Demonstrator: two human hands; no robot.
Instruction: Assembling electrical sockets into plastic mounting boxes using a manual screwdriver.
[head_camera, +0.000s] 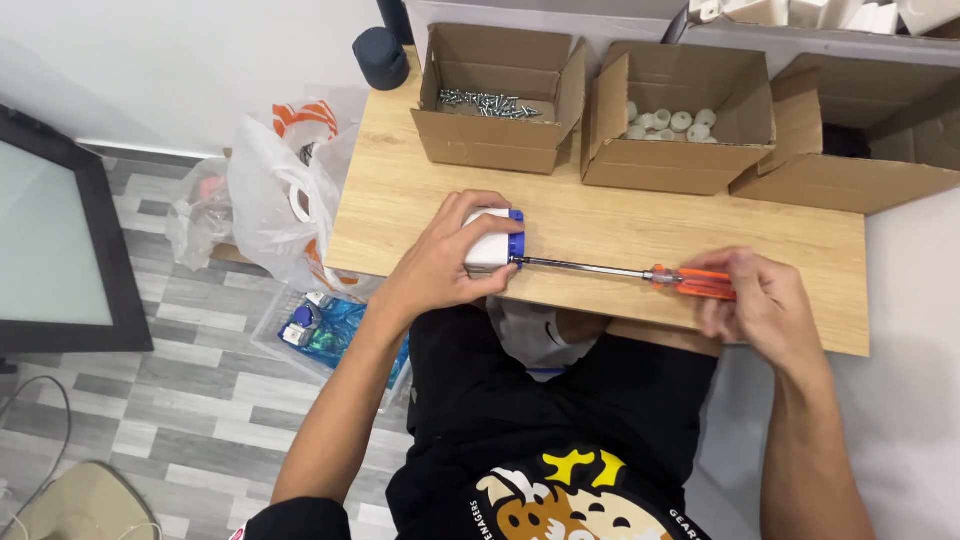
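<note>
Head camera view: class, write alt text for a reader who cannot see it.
A person's left hand grips a small white and blue part on a wooden table, while the right hand holds an orange-handled screwdriver with its tip against the part. Behind stand open cardboard boxes, one with screws, one with white caps.

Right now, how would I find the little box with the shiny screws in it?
Look at the wooden table and follow its far edge, where three open cardboard boxes stand in a row. The screw box is the one on the far left, straight beyond the left hand. It alone holds silver screws; the middle box holds small white round parts.
</note>
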